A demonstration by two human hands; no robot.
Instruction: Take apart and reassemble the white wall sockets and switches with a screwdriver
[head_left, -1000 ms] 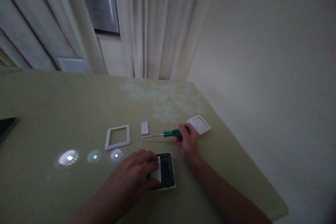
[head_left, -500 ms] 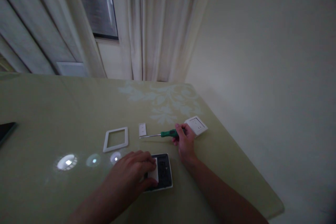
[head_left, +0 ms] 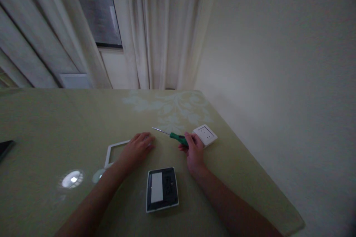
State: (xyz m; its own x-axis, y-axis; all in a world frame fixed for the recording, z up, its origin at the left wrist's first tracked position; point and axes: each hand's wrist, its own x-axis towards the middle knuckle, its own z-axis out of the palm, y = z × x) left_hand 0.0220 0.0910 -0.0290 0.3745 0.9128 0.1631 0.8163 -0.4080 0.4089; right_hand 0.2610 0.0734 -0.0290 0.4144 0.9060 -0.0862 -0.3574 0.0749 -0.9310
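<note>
My left hand [head_left: 139, 147] is at the middle of the table, its fingers curled down over a small white socket insert, which they almost wholly hide. Its wrist crosses the right part of a white rectangular frame [head_left: 109, 155]. A screwdriver [head_left: 178, 138] with a green handle is gripped in my right hand [head_left: 194, 152], its metal shaft pointing left and slightly up. Just beyond that hand lies a white wall socket [head_left: 205, 135], face up. Nearer to me, between the forearms, rests an open dark-backed socket box [head_left: 169, 192] with a white panel [head_left: 157, 188] in its left half.
The table [head_left: 69, 126] has a pale green cover with a leaf pattern. A dark flat object [head_left: 5, 149] lies at the left edge. Curtains [head_left: 155, 33] hang behind the table, and a wall [head_left: 272, 63] stands along its right side.
My left hand has let go of the white panel in the dark box and moved forward onto the small insert. The screwdriver's tip has swung upward in my right hand.
</note>
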